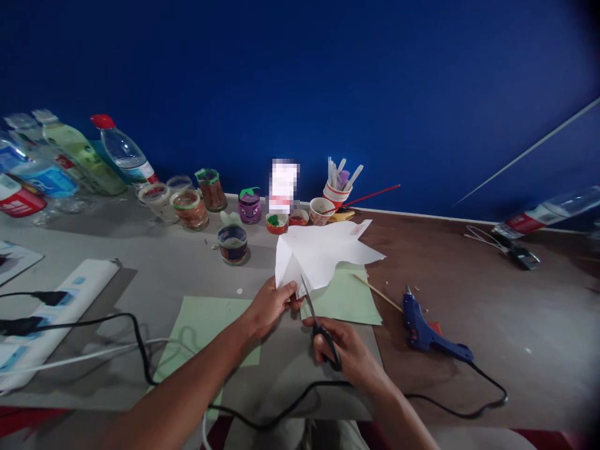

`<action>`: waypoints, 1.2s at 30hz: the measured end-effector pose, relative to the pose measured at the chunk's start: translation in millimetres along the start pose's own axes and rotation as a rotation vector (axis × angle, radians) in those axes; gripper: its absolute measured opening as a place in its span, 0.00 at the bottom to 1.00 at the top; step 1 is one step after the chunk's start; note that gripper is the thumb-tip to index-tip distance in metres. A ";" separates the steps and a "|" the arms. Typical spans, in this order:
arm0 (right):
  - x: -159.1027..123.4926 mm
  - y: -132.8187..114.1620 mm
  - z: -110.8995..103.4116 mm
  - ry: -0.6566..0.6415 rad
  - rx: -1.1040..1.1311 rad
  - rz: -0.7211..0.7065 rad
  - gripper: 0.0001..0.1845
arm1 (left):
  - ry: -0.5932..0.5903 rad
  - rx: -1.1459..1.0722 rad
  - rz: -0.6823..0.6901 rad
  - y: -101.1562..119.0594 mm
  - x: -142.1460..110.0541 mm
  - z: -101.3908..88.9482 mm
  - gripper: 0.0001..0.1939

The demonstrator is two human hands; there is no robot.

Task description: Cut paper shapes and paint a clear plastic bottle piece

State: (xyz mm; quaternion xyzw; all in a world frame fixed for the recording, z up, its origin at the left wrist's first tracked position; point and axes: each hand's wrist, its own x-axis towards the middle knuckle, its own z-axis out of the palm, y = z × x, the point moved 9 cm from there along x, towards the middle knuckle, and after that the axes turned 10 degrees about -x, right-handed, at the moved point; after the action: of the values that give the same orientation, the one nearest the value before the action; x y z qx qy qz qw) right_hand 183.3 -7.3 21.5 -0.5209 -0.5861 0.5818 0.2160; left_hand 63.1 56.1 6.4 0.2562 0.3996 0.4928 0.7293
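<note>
My left hand (274,305) pinches the lower left edge of a white sheet of paper (323,247), which has a jagged, cut outline on its right side. In my right hand (344,350) is a pair of scissors (327,340) with black handles, fingers through the loops. Its blades point up and left and meet the paper close to my left thumb. Whether the blades are parted is hard to make out. Beneath the white paper lie pale green sheets (349,294), and another green sheet (210,319) rests under my left forearm.
A blue hot glue gun (429,331) lies at right, its black cord (487,412) crossing the front. Painted jars (233,244) and paper cups (322,210) stand along the blue wall. Plastic bottles (124,150) crowd the back left, near a white power strip (60,312).
</note>
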 end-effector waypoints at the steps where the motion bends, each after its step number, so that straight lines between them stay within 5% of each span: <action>1: -0.3 0.4 -0.3 0.003 0.004 0.000 0.37 | -0.011 0.002 0.002 -0.2 -0.1 1.0 0.18; 36: -2.4 -2.0 -0.6 -0.009 -0.006 -0.003 0.40 | -0.007 0.021 -0.002 0.7 -1.0 2.2 0.17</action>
State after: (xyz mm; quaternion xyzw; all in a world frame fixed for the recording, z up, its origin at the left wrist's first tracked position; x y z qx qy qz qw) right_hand 184.0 -8.6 24.3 -0.5181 -0.5895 0.5820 0.2129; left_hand 64.4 55.6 8.4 0.2653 0.4023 0.4870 0.7284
